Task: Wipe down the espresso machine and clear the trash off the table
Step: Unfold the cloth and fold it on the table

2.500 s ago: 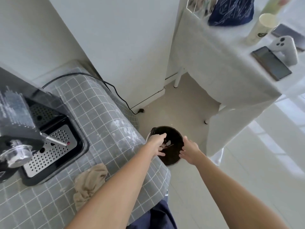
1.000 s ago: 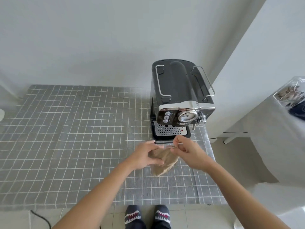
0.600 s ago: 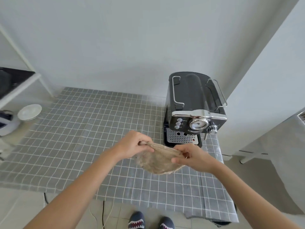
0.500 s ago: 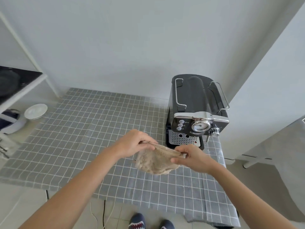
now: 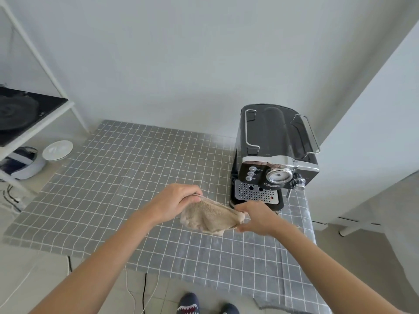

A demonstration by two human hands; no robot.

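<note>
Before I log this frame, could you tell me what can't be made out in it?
- Head view: the labels by the buttons on the espresso machine are too small to read.
- The left hand and right hand hide the ends of the cloth.
- The frame's left edge cuts off the shelf.

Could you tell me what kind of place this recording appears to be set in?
Probably a home kitchen corner or coffee nook. A black espresso machine stands on a table under a grey checked tablecloth, beside a white shelf rack, and both hands hold a beige cloth.
</note>
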